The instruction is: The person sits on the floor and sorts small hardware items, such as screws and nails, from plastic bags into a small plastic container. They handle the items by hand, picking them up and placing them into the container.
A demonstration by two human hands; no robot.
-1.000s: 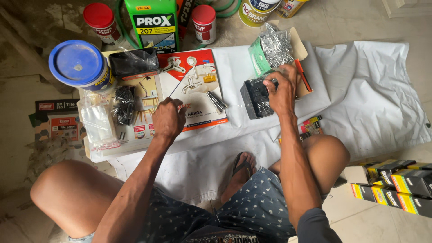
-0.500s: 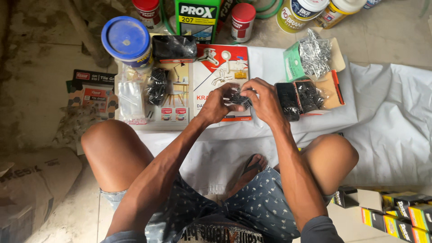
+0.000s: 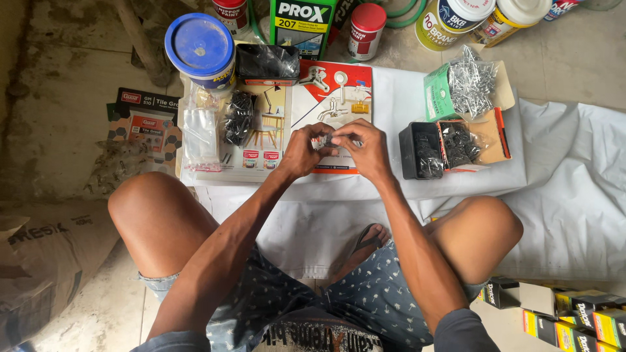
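Both my left hand (image 3: pixel 301 151) and right hand (image 3: pixel 366 148) pinch a small bundle of dark screws (image 3: pixel 328 140) together over the catalogue (image 3: pixel 336 98), apparently to steady it.

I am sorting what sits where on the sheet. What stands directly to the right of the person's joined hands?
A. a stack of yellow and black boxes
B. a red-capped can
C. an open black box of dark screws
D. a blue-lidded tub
C: the open black box of dark screws sits just right of the right hand and left hand, which meet over the white sheet.
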